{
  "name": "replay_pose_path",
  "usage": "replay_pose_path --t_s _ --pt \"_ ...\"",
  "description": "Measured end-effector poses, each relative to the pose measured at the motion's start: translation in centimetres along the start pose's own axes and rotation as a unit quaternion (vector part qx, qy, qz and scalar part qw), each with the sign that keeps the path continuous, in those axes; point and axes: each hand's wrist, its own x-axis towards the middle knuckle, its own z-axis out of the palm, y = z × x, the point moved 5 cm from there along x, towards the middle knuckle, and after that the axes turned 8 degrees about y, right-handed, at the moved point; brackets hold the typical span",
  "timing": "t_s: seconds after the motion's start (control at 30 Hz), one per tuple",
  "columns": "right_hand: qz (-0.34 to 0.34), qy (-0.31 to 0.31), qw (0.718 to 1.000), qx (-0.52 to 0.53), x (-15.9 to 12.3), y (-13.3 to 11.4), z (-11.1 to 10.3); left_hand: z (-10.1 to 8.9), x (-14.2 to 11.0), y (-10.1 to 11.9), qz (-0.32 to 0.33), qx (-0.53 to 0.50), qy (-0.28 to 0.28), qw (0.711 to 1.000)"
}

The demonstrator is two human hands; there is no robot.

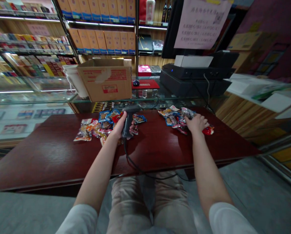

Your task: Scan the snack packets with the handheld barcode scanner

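Observation:
My left hand (120,127) is wrapped round the handle of a black barcode scanner (127,125), whose cable (133,163) runs down over the table's front edge. Behind and to the left of that hand lies a pile of small wrapped snack packets (86,129) in blue, red and orange. On the right, a second heap of snack packets (172,118) lies under and beside my right hand (197,123). That hand is palm down with its thumb and fingers apart. A red packet (208,130) lies just to its right.
Both piles lie on a dark red wooden table (55,156). Behind it, a glass counter holds an open cardboard box (106,81), a white container (77,81) and a black cash drawer (194,83) below a monitor with a paper notice (202,22). Stocked shelves (103,26) line the back.

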Motion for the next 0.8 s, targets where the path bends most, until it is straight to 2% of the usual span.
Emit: replay_pose_path --t_s 0.1,0.17,0.23,0.33,0.4,0.5,0.53,0.6,0.7,0.8 --pt "0.0 -0.002 1.0 -0.008 0.5 0.5 0.1 -0.6 0.2 0.1 -0.01 0.018 -0.006 1.0" --pt "-0.033 0.005 0.999 0.014 0.3 -0.2 0.0 -1.0 0.5 0.2 -0.004 0.014 0.005 1.0" --pt "-0.102 0.01 0.994 0.043 -0.5 -2.1 0.1 -1.1 0.7 0.3 0.004 0.011 0.015 1.0" --pt "-0.231 -0.007 0.969 0.082 -3.1 -6.9 0.9 -1.3 0.8 0.8 0.024 0.009 0.031 0.999" --pt "-0.309 -0.064 0.943 0.103 -5.6 -10.7 2.2 -1.6 0.7 1.2 0.044 0.005 0.054 0.998" --pt "-0.386 -0.218 0.889 0.119 -9.7 -15.5 5.1 -2.1 0.8 1.5 0.071 0.005 0.088 0.994" --pt "-0.395 -0.258 0.874 0.118 -10.9 -16.5 5.9 -2.2 0.9 1.5 0.078 0.008 0.096 0.992" --pt "-0.399 -0.3 0.859 0.112 -12.6 -17.7 7.1 -2.5 1.2 1.4 0.092 0.02 0.104 0.99" --pt "-0.397 -0.292 0.863 0.107 -13.4 -17.9 7.8 -2.7 1.7 1.1 0.113 0.053 0.11 0.986" --pt "-0.385 -0.274 0.871 0.131 -12.6 -17.5 7.9 -2.6 2.1 0.9 0.129 0.076 0.117 0.982"
